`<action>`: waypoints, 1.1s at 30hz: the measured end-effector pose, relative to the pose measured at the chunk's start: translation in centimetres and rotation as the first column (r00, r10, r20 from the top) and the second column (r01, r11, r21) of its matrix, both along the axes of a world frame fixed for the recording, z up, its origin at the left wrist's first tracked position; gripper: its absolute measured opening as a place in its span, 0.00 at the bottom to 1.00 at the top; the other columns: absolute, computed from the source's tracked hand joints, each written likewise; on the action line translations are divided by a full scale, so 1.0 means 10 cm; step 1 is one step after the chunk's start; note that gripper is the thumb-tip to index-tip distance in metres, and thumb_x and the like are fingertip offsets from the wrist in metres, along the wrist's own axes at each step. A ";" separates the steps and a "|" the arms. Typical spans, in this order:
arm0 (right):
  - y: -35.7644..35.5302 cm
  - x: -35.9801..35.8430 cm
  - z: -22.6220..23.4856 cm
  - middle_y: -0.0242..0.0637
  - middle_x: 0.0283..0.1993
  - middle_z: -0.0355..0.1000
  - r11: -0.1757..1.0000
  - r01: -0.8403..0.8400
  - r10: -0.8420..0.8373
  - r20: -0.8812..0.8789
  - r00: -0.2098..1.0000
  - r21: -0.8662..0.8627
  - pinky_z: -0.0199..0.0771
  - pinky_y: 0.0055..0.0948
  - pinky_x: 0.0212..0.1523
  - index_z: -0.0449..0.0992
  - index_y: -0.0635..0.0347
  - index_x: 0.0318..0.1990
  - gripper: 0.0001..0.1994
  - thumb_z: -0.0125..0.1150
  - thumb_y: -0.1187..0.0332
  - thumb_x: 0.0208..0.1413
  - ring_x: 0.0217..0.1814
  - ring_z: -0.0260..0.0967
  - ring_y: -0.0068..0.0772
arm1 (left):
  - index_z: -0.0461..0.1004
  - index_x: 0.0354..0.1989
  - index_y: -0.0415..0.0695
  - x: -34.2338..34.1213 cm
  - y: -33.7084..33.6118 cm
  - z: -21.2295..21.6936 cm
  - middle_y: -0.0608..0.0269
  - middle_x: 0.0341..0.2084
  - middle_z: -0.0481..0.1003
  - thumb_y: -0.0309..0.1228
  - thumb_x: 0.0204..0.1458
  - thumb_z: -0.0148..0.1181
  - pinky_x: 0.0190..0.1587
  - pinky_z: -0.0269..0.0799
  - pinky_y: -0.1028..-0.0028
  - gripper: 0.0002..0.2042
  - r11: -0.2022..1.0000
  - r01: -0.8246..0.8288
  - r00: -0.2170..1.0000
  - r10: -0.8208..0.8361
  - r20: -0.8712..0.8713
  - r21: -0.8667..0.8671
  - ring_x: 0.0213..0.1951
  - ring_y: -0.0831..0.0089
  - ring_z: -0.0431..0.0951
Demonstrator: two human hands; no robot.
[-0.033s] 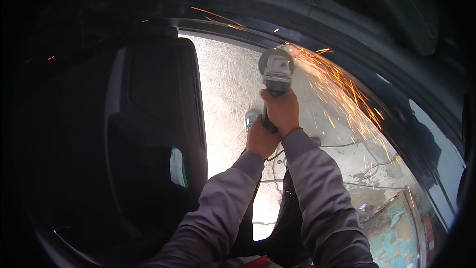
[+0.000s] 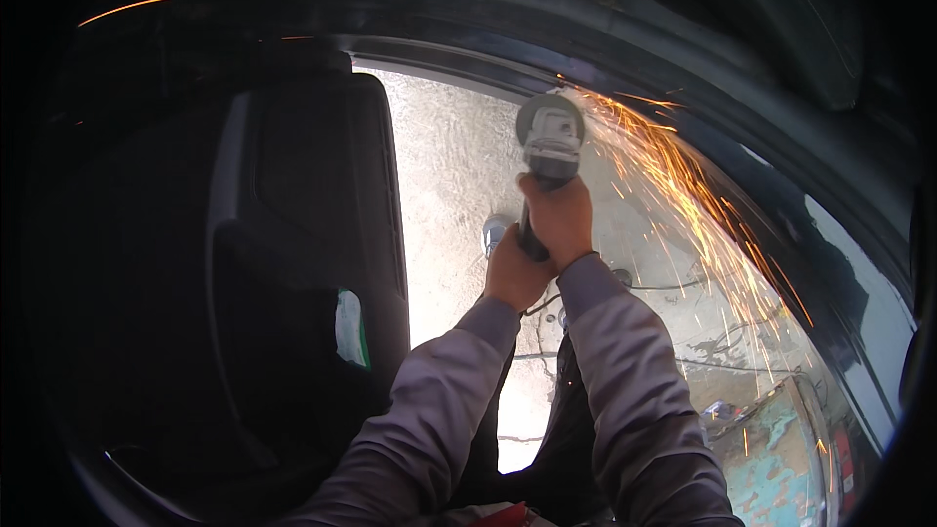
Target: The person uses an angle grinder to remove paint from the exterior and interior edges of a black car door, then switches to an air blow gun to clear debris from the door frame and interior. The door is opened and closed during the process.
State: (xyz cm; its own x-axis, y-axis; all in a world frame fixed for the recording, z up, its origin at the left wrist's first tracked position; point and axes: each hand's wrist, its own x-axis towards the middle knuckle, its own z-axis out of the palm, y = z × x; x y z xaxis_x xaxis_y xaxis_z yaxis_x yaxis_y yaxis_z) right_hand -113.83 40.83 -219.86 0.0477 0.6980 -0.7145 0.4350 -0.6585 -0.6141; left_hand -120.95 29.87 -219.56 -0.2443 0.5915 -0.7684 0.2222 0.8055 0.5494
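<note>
Both my hands are wrapped round an angle grinder [image 2: 552, 141] with a pale metal head and a dark body. My right hand [image 2: 559, 218] grips it just behind the head. Farther back, my left hand [image 2: 517, 268] closes on the rear of the handle, close against the right wrist. The grinder's round disc [image 2: 532, 112] meets the edge of a dark car sill [image 2: 468, 66] at the far side. Orange sparks [image 2: 698, 190] stream from that contact to the right and toward me. The exact contact point is partly hidden by glare.
A dark open car door panel [image 2: 322, 185] stands at the left, with a white and green packet [image 2: 349, 329] in its pocket. Cables [image 2: 732, 365] cross the concrete floor [image 2: 444, 156]. A worn turquoise board [image 2: 781, 459] lies at the lower right. My shoe [image 2: 495, 232] shows beyond my left hand.
The grinder's head has shifted slightly to the right along the sill, my right hand with it. The spark stream is denser and reaches farther down to the right.
</note>
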 end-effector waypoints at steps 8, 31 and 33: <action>-0.08 -0.07 0.09 0.55 0.36 0.83 0.999 0.025 -0.026 0.057 0.998 0.022 0.78 0.45 0.43 0.82 0.72 0.41 0.25 0.74 0.53 0.53 0.40 0.84 0.54 | 0.72 0.52 0.32 -0.11 0.05 0.28 0.36 0.44 0.82 0.44 0.45 0.79 0.51 0.78 0.53 0.33 0.998 0.060 0.998 -0.060 -0.013 0.021 0.51 0.41 0.84; 0.01 -0.22 0.40 0.53 0.37 0.83 0.994 0.069 -0.072 0.031 0.997 0.088 0.78 0.44 0.44 0.82 0.71 0.42 0.24 0.74 0.53 0.53 0.41 0.84 0.50 | 0.73 0.50 0.33 -0.28 0.22 0.64 0.38 0.43 0.82 0.44 0.45 0.80 0.50 0.78 0.53 0.32 0.996 0.089 0.996 -0.089 -0.022 -0.002 0.50 0.41 0.83; 0.02 -0.24 0.41 0.53 0.37 0.83 0.995 0.063 -0.067 0.042 0.997 0.080 0.79 0.44 0.45 0.82 0.71 0.42 0.24 0.74 0.53 0.54 0.42 0.84 0.51 | 0.73 0.50 0.33 -0.30 0.22 0.65 0.38 0.43 0.82 0.44 0.45 0.80 0.50 0.78 0.53 0.32 0.996 0.079 0.997 -0.078 0.028 -0.040 0.50 0.41 0.83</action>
